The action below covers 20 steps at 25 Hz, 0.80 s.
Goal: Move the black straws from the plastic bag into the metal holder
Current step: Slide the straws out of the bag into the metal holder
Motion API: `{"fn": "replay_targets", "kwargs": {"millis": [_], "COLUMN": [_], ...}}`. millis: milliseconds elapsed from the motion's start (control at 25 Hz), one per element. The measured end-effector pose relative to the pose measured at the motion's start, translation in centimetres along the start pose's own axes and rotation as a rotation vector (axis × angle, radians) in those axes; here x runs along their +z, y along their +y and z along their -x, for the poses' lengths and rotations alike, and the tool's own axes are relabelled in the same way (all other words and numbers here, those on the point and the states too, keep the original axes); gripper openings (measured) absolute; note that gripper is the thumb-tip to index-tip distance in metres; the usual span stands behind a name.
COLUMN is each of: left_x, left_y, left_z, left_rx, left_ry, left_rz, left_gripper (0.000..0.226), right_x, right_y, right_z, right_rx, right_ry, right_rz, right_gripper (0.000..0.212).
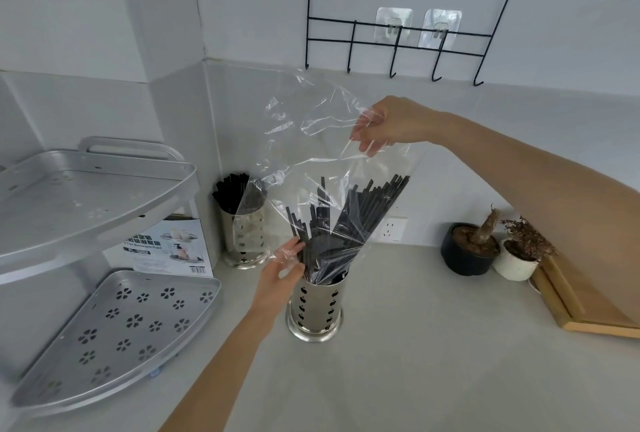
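Black straws [349, 223] stand in metal holder [314, 307], bag [311, 140] inverted above; right hand [384, 126] grip pinches bag to strip it, left hand [284, 268] grip clamps bundle steady.

Open counter [433, 362] is lying free in front of the near holder [314, 310]. A corner shelf [104, 320] is crowding its left, a second holder [244, 241] is standing behind, and two plant pots [491, 255] are blocking the right.

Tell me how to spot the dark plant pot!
Look along the counter to the right, by the wooden board. Two small pots sit side by side there. The black pot is the left one with a thick stump; its neighbour is white.
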State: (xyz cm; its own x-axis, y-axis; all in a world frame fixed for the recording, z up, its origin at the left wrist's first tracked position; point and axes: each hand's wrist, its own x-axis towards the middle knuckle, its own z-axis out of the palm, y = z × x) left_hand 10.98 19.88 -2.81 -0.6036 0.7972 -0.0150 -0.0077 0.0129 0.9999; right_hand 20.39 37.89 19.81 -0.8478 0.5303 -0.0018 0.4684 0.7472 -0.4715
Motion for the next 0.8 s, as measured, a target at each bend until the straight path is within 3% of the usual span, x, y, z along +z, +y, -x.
{"fn": "replay_targets", "kwargs": {"millis": [200,440,800], "left_x": [0.3,0.2,-0.4], "left_y": [0.6,0.1,-0.5], "left_z": [-0.2,-0.2,-0.6], "left_rx": [0.016,0.024,0.010], "left_ry": [0.061,0.101,0.022], "left_rz": [-0.009,-0.005,0.062], "left_gripper": [0.033,0.043,0.036], "right_x": [-1.6,-0.9,-1.0], "right_y": [-0.3,-0.6,-1.6], "right_z": [0.4,0.2,-0.4], "right_rx": [-0.004,-0.007,-0.023], "right_ry": [0.046,0.021,0.015], "right_rz": [-0.031,-0.015,0.033], "right_gripper": [0.006,0.006,0.007]}}
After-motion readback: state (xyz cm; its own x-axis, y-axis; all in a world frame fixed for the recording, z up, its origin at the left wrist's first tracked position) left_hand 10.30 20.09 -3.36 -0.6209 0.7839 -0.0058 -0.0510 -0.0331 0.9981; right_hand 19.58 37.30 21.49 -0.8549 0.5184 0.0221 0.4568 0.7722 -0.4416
